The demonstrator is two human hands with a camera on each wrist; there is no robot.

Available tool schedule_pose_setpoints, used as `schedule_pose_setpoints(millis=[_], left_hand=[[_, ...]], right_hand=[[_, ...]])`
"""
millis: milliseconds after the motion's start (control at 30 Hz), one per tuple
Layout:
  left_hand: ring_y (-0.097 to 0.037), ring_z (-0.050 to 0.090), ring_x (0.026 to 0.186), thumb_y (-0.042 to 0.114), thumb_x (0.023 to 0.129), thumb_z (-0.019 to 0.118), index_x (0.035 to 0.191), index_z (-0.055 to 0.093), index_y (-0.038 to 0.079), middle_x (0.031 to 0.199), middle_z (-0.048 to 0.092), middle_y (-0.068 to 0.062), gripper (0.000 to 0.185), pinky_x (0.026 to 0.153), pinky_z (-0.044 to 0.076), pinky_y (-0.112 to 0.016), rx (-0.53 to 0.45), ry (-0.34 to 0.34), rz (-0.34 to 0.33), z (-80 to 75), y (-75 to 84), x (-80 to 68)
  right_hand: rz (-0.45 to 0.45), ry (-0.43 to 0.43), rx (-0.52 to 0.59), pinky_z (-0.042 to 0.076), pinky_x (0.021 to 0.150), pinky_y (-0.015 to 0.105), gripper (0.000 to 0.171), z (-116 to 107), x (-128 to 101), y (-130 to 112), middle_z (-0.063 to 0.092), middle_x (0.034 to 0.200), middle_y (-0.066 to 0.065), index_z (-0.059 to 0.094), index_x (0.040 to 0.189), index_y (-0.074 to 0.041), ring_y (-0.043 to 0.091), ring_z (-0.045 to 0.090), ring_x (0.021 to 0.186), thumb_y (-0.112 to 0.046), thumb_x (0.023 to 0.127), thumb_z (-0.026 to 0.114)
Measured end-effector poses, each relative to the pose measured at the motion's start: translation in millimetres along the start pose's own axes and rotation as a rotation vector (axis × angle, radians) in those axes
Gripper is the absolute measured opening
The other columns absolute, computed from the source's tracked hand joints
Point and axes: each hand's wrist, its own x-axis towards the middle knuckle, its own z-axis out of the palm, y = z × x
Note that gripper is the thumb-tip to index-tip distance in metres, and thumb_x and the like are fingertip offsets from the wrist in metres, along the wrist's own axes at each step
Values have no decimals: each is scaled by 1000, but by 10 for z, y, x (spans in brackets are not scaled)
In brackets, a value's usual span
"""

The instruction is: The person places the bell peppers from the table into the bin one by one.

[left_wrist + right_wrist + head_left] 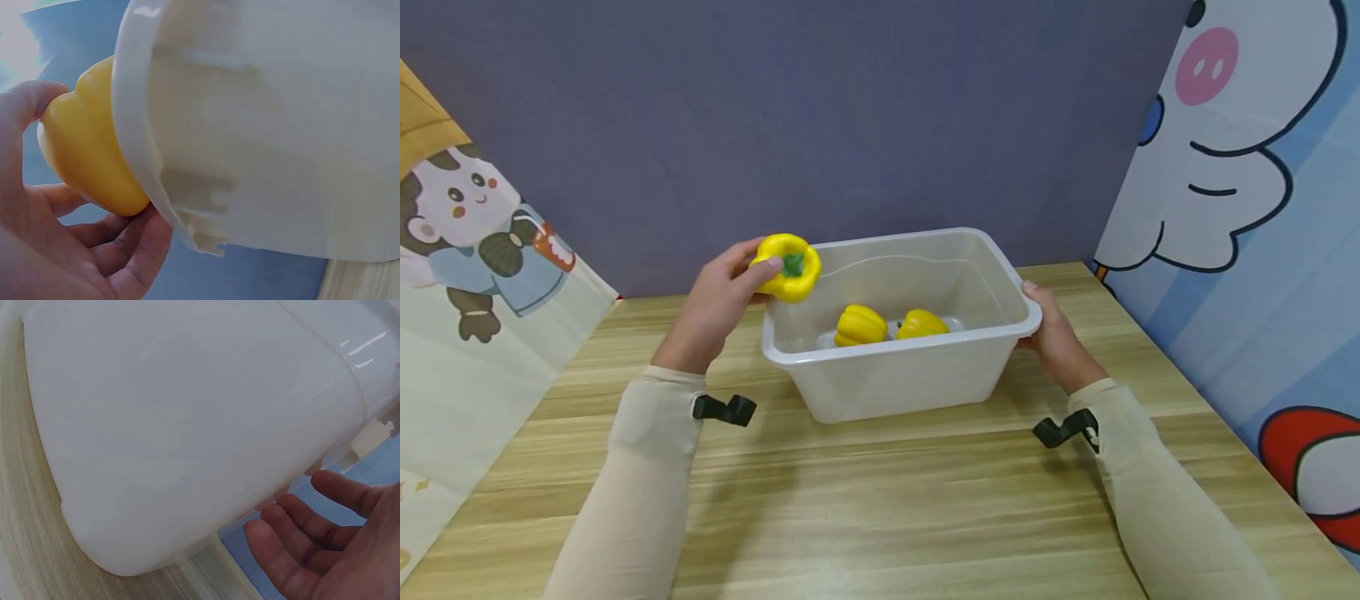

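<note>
My left hand (711,304) holds a yellow bell pepper (801,286) at the bin's left end, its green stem facing me, thumb on the near side. In the left wrist view, the pepper (87,140) sits between thumb and fingers beside the rim, which hides part of it. A white plastic bin (895,383) stands on the table with a yellow bell pepper (862,325) and another yellow pepper (923,323) lying on its floor. My right hand (1060,346) grips the bin's right end, thumb at the rim; its fingers (290,537) curl under that rim against the outer wall.
The wood-grain table (880,508) extends in front of the bin and to both sides. A dark blue-grey panel (850,125) rises close behind. Cartoon-printed panels flank it, the left panel (497,333) and the right panel (1240,325).
</note>
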Motion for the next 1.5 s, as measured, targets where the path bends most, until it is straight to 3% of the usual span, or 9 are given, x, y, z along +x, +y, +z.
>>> schedule_pose_setpoints(millis=[267, 500, 667, 933, 1233, 1500], left_hand=[[-23, 55, 115, 46, 100, 59, 152, 43, 16, 139, 52, -8, 62, 102, 47, -43, 65, -53, -21, -17, 61, 32], [-22, 56, 116, 46, 98, 62, 151, 44, 18, 141, 52, -4, 62, 99, 49, -43, 79, -103, -28, -30, 106, 72], [-21, 56, 116, 50, 97, 62, 151, 45, 18, 141, 52, -2, 65, 99, 48, -43, 109, -142, -38, -40, 142, 83], [-21, 54, 119, 52, 96, 61, 150, 46, 20, 143, 49, 0, 64, 101, 47, -44, 144, -203, -56, -60, 208, 110], [-22, 53, 117, 57, 94, 62, 150, 46, 21, 139, 51, 0, 67, 99, 47, -44, 212, -269, -88, -72, 271, 192], [-21, 52, 120, 54, 94, 63, 149, 47, 20, 139, 52, -1, 66, 100, 45, -46, 249, -317, -91, -69, 381, 266]], right_hand=[[-8, -11, -3, 50, 77, 39, 61, -3, 6, -6, 59, 113, 2, 54, 133, -13, 19, 55, 100, -61, 103, 31], [1, 4, 1, 50, 76, 39, 60, 14, 3, -9, 60, 113, 6, 55, 129, -13, 23, 55, 100, -61, 102, 32], [6, 27, -3, 50, 74, 38, 59, 26, 2, -1, 62, 107, 0, 56, 126, -11, 20, 57, 97, -60, 102, 32], [13, 21, -2, 50, 76, 39, 58, 23, -2, -3, 60, 112, 6, 56, 126, -13, 18, 56, 97, -60, 102, 31], [19, 19, -11, 50, 77, 38, 62, 15, 4, -8, 60, 107, -4, 54, 130, -11, 23, 55, 101, -61, 102, 30], [24, 16, -13, 49, 78, 39, 65, 19, -2, -13, 59, 109, -4, 51, 134, -9, 21, 55, 103, -62, 102, 30]])
